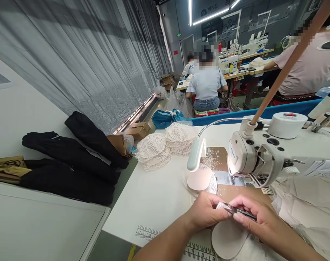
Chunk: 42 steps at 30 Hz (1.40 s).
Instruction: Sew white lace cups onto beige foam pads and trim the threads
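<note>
Dark metal thread snips (246,214) lie in my right hand (259,214), with the fingers closed round them and the blades pointing left. My left hand (204,211) pinches a small bit of white lace fabric (220,206) between thumb and fingers, right at the tips of the blades. Below both hands is a beige round cup-shaped piece (227,239); whether it joins the pinched lace is hidden. Behind my left hand, another beige cup piece (199,178) with lace lies beside the sewing machine (243,156), under its lit lamp (195,155).
Stacks of white lace pieces (154,146) sit at the far left of the white table (143,192). Pale fabric (303,203) is heaped at right. A ruler strip (148,232) runs along the front edge. Dark clothes (72,159) lie further left; co-workers (207,83) sit beyond.
</note>
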Motion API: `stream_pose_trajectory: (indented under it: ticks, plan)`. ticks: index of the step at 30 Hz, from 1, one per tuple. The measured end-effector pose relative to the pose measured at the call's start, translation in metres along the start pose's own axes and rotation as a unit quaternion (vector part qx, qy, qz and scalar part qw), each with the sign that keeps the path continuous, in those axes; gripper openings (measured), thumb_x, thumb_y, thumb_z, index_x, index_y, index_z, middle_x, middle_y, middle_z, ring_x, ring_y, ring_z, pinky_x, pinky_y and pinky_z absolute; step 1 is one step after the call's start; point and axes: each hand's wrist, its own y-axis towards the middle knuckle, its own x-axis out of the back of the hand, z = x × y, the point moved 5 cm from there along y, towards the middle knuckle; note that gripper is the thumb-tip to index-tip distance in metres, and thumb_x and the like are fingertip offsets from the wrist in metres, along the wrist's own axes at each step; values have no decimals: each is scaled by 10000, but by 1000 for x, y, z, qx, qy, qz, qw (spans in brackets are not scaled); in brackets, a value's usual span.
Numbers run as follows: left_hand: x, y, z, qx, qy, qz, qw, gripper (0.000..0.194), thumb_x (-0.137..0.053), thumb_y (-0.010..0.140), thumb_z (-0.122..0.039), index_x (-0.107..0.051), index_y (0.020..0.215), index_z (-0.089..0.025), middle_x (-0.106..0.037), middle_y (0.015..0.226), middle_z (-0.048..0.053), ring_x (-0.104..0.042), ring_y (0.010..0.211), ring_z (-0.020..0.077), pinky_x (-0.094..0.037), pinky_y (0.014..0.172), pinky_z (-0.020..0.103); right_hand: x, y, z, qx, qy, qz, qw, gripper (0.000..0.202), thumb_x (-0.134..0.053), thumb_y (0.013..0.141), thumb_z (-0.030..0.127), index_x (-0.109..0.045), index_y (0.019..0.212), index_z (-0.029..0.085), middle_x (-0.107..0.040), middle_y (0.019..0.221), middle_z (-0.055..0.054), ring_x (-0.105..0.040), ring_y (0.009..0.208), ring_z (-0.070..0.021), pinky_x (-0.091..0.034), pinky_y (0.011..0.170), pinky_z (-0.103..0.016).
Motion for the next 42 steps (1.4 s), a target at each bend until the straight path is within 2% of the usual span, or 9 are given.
stream_pose_trajectory:
  ticks: [7,11,17,21,24,28,33,38,42]
  plan:
    - [-2,0,-5,-45,40,11,998,493,-749,698,-524,-472,565,-138,-327,557,-56,-270,527,56,-167,464,220,-1,4,-1,-5,-14,-27,1000,395,-459,902,584,-679,915,256,-688,860,-29,-612,810,-217,-482,715,-318]
    - [-3,5,-2,-58,40,13,997,473,-745,708,-538,-557,595,-119,-384,578,-42,-322,555,71,-257,499,213,-1,5,-5,-11,-3,-29,1000,397,-454,906,583,-675,898,253,-682,835,-24,-608,787,-211,-466,699,-322]
    - [-1,-6,-15,-105,117,-5,987,413,-709,766,-496,-734,956,-130,-592,683,3,-501,634,125,-399,625,236,8,2,-13,-3,49,-129,990,404,-489,872,601,-649,947,237,-697,880,-46,-652,827,-228,-514,731,-329]
    - [18,-25,-52,-166,360,-135,908,226,-649,820,-365,-708,889,-158,-571,627,-2,-490,588,136,-389,607,248,12,-6,-20,63,-94,-202,973,354,-593,833,463,-627,1123,265,-696,1098,-78,-642,1012,-281,-511,810,-355]
    - [37,-20,-77,-213,432,-206,852,245,-579,849,-325,-682,1016,-177,-656,905,76,-580,845,215,-426,806,292,-11,-5,-9,172,-210,-108,956,401,-543,795,239,-626,1180,314,-683,1146,-62,-671,903,-255,-498,721,-332]
    - [66,16,-71,-111,389,-200,892,453,-705,663,-273,-643,1104,-188,-630,1078,94,-551,1020,287,-412,891,328,-38,-4,4,210,-318,66,922,266,-514,660,88,-631,832,254,-666,900,-17,-600,656,-169,-402,572,-265]
    - [78,25,-49,-69,310,-149,936,133,-661,658,-247,-635,738,-144,-599,728,21,-566,742,211,-422,663,273,-11,-11,-8,77,-320,71,941,187,-480,571,37,-438,616,213,-617,729,-7,-577,680,-184,-378,595,-280]
    - [70,8,-38,-75,198,-64,975,274,-643,742,-386,-567,659,-136,-528,662,-4,-510,646,144,-373,566,230,19,-5,-13,3,-164,-29,986,204,-467,891,360,-636,912,248,-707,960,-49,-648,904,-259,-495,766,-360]
    - [58,3,-37,-83,128,-9,988,353,-673,731,-467,-585,713,-126,-546,699,10,-514,659,137,-401,591,234,20,16,-6,-48,-74,-98,991,581,-605,798,532,-575,1295,232,-620,1317,-98,-550,1222,-323,-442,1008,-445]
